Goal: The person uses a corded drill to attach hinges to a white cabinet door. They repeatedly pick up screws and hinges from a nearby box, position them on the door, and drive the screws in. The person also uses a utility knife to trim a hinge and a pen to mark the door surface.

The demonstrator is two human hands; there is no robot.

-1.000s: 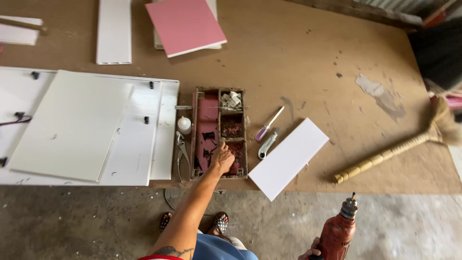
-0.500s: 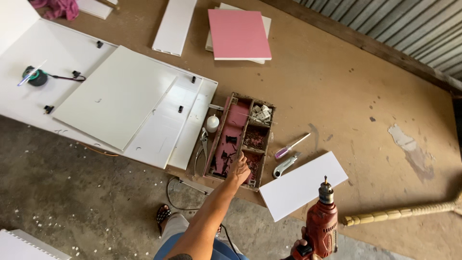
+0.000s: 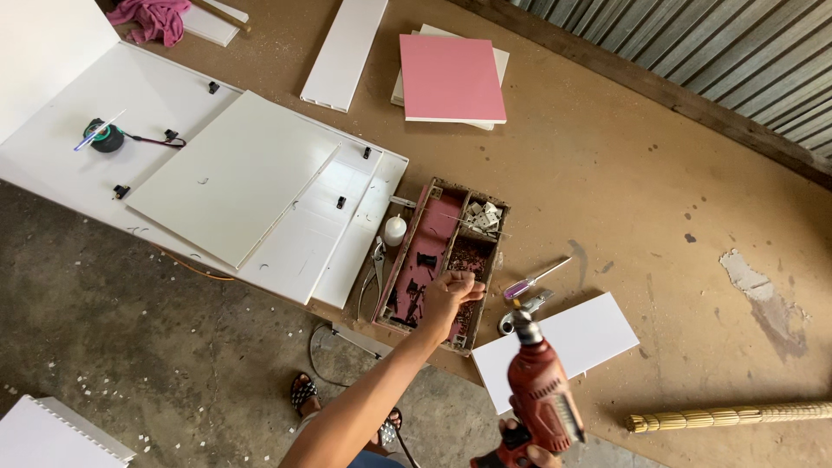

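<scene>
My left hand hovers over the near end of a wooden compartment tray lined in pink, which holds dark screws and small white fittings. Its fingers are pinched together; whether something small sits between them I cannot make out. My right hand, at the bottom edge, grips a red power drill with its bit pointing up, over a small white panel. A purple-handled screwdriver lies just right of the tray.
Pliers and a small white bottle lie left of the tray. Large white panels with a tape roll spread to the left. A pink board, a white plank, a broom and a corrugated wall surround the brown sheet.
My view has swung left and tilted. My left hand has lifted out of the tray with its fingers bunched, and the drill has risen higher beside it.
</scene>
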